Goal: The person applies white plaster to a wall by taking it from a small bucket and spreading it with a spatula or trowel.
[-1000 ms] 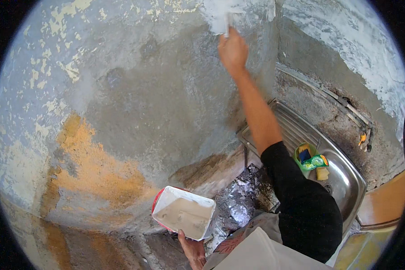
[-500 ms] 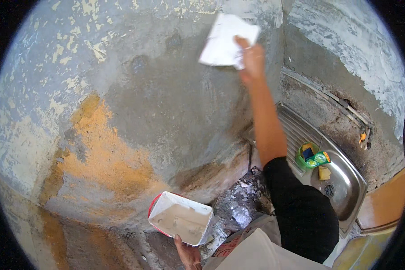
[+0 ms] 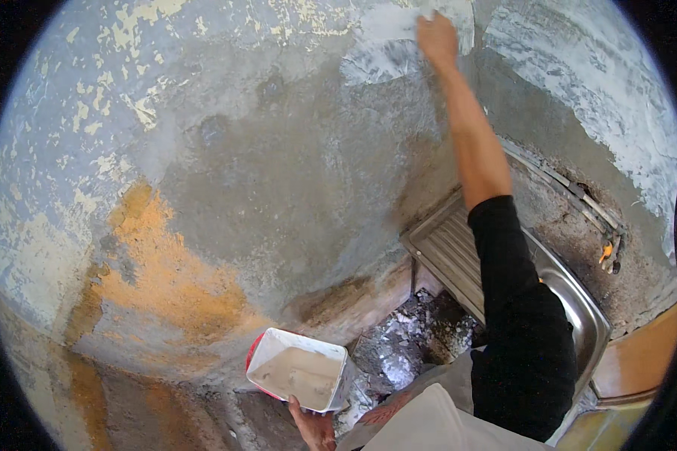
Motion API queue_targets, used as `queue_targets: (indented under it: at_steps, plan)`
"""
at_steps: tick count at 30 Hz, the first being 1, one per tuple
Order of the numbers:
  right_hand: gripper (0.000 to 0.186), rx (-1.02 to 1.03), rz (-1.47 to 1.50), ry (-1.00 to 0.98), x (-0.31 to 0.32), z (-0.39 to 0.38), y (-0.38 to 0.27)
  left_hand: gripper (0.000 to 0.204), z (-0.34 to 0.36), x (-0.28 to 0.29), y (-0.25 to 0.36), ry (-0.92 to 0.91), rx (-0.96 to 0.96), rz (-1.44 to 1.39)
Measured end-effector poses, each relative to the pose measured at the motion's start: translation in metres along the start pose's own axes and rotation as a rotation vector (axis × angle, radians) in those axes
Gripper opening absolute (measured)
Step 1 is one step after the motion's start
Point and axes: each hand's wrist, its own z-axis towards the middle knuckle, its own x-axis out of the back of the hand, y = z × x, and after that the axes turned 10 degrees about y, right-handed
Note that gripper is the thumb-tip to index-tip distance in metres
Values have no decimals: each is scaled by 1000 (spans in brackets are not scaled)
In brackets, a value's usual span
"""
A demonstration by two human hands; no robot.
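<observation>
My left hand (image 3: 314, 426) grips a white rectangular tub (image 3: 337, 391) by its near edge, thumb up against the rim. The tub has a red end and holds beige, wet-looking paste (image 3: 297, 370). Far up and to the right, my right hand (image 3: 438, 41) is closed against the wall, its arm stretched out. Beside it lies a fresh-looking white patch (image 3: 384, 56) with a smeared lower edge on the grey wall (image 3: 271, 158). Whatever sits in the right fingers blends into that whiteness, so I cannot make it out.
A steel sink with a ribbed drainboard (image 3: 447, 244) stands at the right, partly behind my sleeve. Pipes (image 3: 572, 188) run along the wall above it, ending near an orange-handled tap (image 3: 605, 252). Flaky debris (image 3: 399, 353) covers the ground beside the tub. Orange paint (image 3: 173, 263) peels at left.
My right hand has moved up and right. The white flat piece it held no longer shows distinctly, and a white patch shows on the wall there. The left hand still holds the tub.
</observation>
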Motion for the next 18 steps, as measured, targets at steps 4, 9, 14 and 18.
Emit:
queue_targets:
  at_steps: [4, 9, 14, 18]
  plan:
    - [44, 13, 242, -17, 26, -64, -110, 98, 11, 0, -6, 10, 31, 23]
    - [37, -95, 510, -216, 87, -119, -180, 85, 6, -22, 4, -179, 18, 63]
    - [26, -1137, 1399, -438, 129, -195, -163, 83, 9, 3, 6, -244, 60, 5]
    - [30, -1184, 1408, -299, 140, -191, -117, 83, -4, 28, 12, -162, 44, 10]
